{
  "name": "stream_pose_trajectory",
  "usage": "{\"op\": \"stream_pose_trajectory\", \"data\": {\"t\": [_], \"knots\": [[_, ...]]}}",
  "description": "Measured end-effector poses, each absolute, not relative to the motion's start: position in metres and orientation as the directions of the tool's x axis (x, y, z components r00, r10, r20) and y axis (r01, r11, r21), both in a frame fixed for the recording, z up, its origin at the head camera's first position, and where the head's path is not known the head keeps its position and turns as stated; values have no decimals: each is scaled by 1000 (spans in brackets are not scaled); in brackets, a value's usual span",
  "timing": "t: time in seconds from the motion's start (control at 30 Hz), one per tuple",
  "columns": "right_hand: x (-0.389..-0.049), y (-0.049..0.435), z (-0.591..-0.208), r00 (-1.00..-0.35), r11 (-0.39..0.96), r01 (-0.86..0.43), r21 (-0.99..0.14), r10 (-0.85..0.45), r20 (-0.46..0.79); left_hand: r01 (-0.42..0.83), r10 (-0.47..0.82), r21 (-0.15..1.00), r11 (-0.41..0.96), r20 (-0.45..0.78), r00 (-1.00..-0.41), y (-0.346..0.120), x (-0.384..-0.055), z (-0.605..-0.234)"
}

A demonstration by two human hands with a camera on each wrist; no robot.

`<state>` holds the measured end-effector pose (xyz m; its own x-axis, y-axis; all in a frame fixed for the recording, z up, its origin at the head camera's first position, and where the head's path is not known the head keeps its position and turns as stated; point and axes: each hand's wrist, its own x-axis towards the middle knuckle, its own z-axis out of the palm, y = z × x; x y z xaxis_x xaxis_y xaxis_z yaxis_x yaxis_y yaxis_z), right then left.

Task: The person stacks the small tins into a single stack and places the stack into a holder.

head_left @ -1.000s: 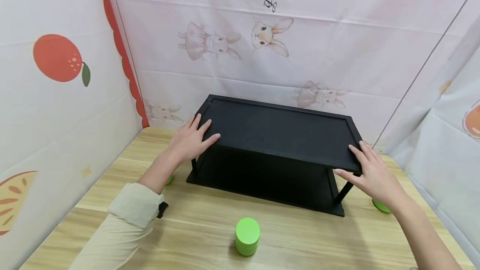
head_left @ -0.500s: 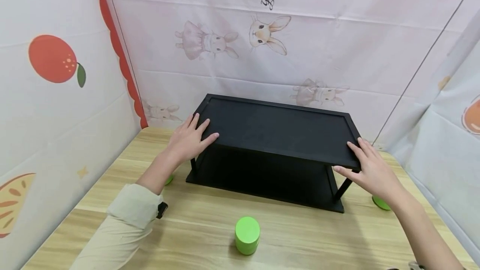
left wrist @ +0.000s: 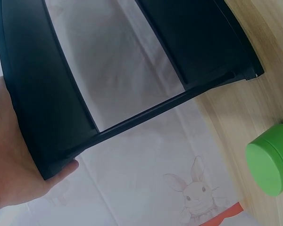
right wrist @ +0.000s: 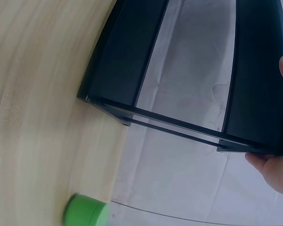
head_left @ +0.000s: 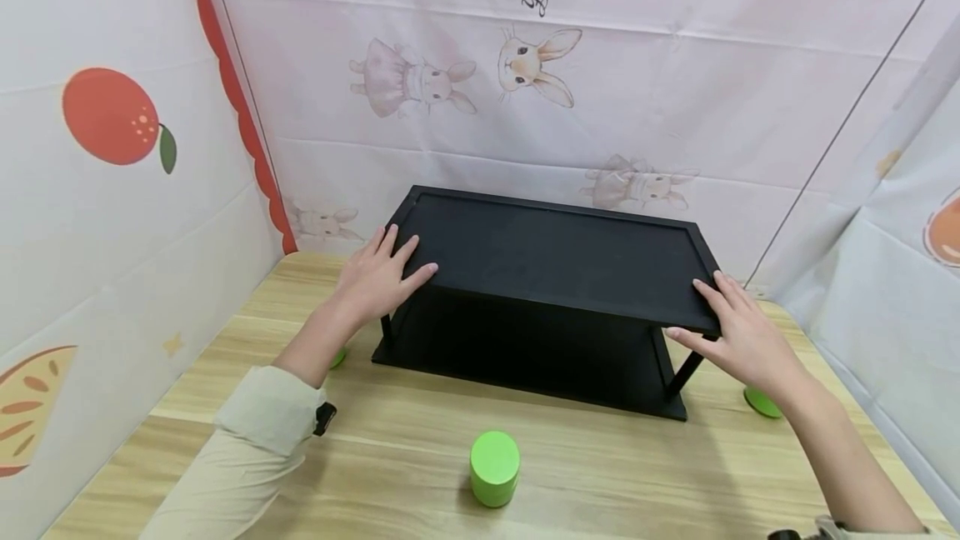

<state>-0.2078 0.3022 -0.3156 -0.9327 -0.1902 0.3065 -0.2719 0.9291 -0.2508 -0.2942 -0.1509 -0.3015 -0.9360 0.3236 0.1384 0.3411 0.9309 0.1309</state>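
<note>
A black two-tier shelf (head_left: 555,248) stands on the table, its upper board over a lower one (head_left: 517,352). My left hand (head_left: 375,277) rests on the left end of the upper board, fingers spread. In the left wrist view, part of that hand (left wrist: 9,160) reaches round the board's end. My right hand (head_left: 746,336) lies over the front right corner, fingers on top and thumb at the front edge. The right wrist view shows this hand (right wrist: 278,169) against the board's end. A green cylinder (head_left: 494,469) stands upright in front of the shelf.
Two more green objects show partly: one (head_left: 339,357) behind the left forearm, another (head_left: 762,403) beside the right forearm. A wood-grain table (head_left: 405,457) lies below. Printed cloth walls (head_left: 480,132) rise behind and at both sides.
The shelf's right end has shifted slightly back, away from the person, with the right hand on it. The left hand stays on its end. The head view has tilted a little.
</note>
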Motion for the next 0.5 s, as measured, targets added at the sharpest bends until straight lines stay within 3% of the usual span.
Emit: {"op": "stream_pose_trajectory", "data": {"t": [0.5], "knots": [[-214, 302, -315, -934, 932, -273, -237, -198, 297, 342, 324, 129, 931, 141, -936, -153, -298, -302]]}}
